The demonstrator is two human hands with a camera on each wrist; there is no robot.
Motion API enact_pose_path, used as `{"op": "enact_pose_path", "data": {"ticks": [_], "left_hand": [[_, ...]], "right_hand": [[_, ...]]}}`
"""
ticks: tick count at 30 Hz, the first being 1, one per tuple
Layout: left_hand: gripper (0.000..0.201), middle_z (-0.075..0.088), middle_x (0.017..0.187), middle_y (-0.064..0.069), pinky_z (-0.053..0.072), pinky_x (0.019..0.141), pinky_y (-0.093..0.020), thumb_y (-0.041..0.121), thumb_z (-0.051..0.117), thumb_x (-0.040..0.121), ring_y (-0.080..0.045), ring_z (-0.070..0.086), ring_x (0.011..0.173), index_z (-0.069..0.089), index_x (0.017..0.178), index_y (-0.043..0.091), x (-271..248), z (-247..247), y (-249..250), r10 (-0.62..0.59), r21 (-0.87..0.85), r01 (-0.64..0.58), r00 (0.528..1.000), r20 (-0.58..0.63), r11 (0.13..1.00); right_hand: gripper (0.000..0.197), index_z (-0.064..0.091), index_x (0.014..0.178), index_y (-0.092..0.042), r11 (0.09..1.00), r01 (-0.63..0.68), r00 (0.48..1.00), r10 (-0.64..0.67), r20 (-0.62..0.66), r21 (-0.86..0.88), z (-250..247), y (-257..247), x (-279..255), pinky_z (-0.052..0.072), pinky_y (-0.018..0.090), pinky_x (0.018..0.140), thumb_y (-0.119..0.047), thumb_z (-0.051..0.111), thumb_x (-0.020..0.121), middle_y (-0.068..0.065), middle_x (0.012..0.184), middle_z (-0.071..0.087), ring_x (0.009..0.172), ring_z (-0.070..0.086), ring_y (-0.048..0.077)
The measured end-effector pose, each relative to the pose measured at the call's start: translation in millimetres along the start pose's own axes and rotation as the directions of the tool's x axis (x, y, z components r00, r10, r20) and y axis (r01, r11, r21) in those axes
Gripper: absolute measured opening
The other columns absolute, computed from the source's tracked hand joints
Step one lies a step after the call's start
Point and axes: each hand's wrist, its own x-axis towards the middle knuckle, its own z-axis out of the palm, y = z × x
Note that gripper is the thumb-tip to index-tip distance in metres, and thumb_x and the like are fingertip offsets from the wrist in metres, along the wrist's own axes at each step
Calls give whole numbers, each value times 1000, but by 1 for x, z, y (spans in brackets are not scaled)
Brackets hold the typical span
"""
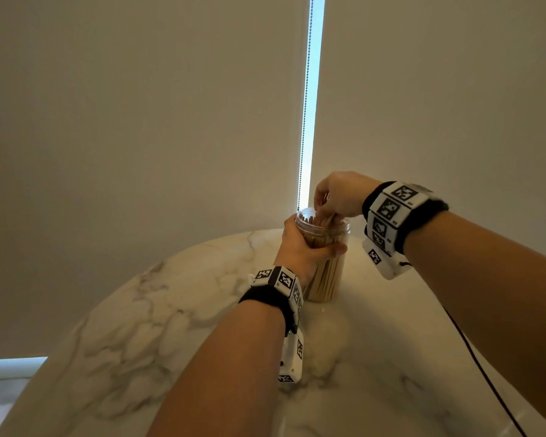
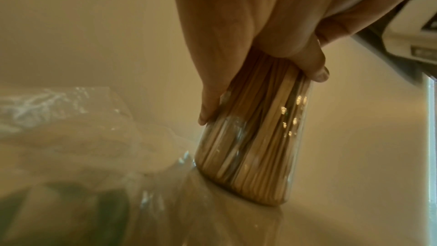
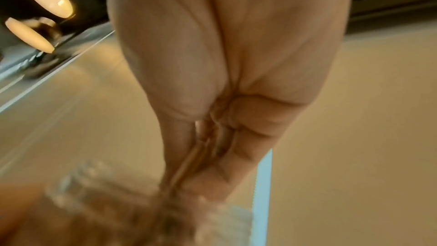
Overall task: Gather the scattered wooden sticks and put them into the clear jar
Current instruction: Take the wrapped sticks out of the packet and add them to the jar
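A clear jar (image 1: 327, 275) (image 2: 255, 152) packed with upright wooden sticks (image 1: 322, 280) (image 2: 264, 137) stands tilted on the marble table (image 1: 171, 326). My left hand (image 1: 303, 247) (image 2: 260, 31) grips the jar round its upper half, thumb on the near side. My right hand (image 1: 334, 197) (image 3: 224, 81) hovers over the jar's mouth and pinches a small bundle of sticks (image 3: 189, 164) between thumb and fingers, their lower ends inside the opening. The jar's rim is blurred in the right wrist view.
A round marble table edge curves at the left and far side. Roller blinds (image 1: 139, 121) hang behind, with a bead chain (image 1: 304, 121) in the bright gap. A black cable (image 1: 486, 367) runs across the table at right. A crumpled clear plastic bag (image 2: 71, 128) lies left of the jar.
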Motion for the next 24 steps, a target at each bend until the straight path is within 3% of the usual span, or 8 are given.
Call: {"op": "enact_pose_path", "data": {"ticks": [1, 4, 7, 9, 12, 17, 21, 24], "left_hand": [[98, 58, 127, 3, 50, 82, -21, 23, 94, 65, -14, 60, 114, 30, 139, 30, 0, 0, 0, -5, -9, 5, 1000, 3, 1000], [101, 58, 126, 4, 53, 90, -31, 23, 93, 65, -16, 60, 114, 29, 142, 30, 0, 1, 1, -18, -3, 18, 1000, 12, 1000], [100, 58, 126, 5, 50, 81, -22, 20, 92, 67, -12, 59, 110, 28, 144, 31, -1, 1, 1, -15, -10, 15, 1000, 11, 1000], [100, 57, 127, 5, 48, 78, -17, 20, 92, 67, -10, 58, 110, 28, 143, 30, 0, 1, -1, -9, -23, 9, 1000, 9, 1000], [104, 55, 130, 4, 49, 85, -22, 27, 95, 63, -15, 56, 119, 29, 143, 29, 1, 2, -3, 1, -18, -1, 1000, 1, 1000], [103, 56, 129, 5, 49, 84, -23, 23, 93, 66, -15, 57, 117, 28, 145, 30, 1, 1, -3, -12, -43, 12, 1000, 10, 999], [103, 56, 130, 5, 51, 92, -31, 26, 93, 64, -16, 57, 118, 28, 144, 32, 2, 2, -5, -9, -29, 9, 1000, 3, 1000], [107, 58, 129, 4, 52, 99, -40, 33, 95, 57, -17, 59, 118, 30, 142, 34, 2, 2, -6, 0, -33, 0, 1000, 0, 999]], "right_hand": [[9, 74, 95, -23, 1000, 4, 1000, -5, -11, -14, 3, 1, -1, 48, 21, 63, -26, 75, 87, -5, 94, 73, 81, 67, 8], [20, 74, 110, -24, 982, 54, 997, -42, 68, -183, 20, -3, 1, 50, 26, 82, -29, 58, 97, -4, 109, 70, 99, 63, 16], [31, 70, 118, -23, 978, 77, 991, -53, 124, -192, 17, -7, -1, 45, 27, 86, -35, 46, 102, -5, 114, 67, 99, 59, 16], [20, 72, 111, -27, 999, 39, 996, -39, 85, -6, 5, -3, -2, 50, 26, 80, -32, 59, 97, -8, 103, 69, 92, 66, 14], [5, 75, 91, -20, 966, 14, 999, -3, -40, 259, -1, 6, 2, 60, 24, 69, -16, 74, 88, -1, 83, 76, 71, 74, 10], [3, 77, 84, -22, 991, 9, 1000, -6, -24, 131, 16, 7, 7, 49, 18, 62, -24, 76, 86, -5, 86, 74, 76, 68, 7], [14, 75, 94, -25, 988, -11, 999, 3, 49, 155, 3, 7, 2, 54, 27, 76, -28, 80, 81, -7, 91, 71, 84, 66, 10], [8, 75, 82, -23, 995, 5, 1000, -6, 14, 98, 6, 8, 2, 52, 23, 67, -24, 82, 79, -6, 83, 72, 80, 68, 11]]}}
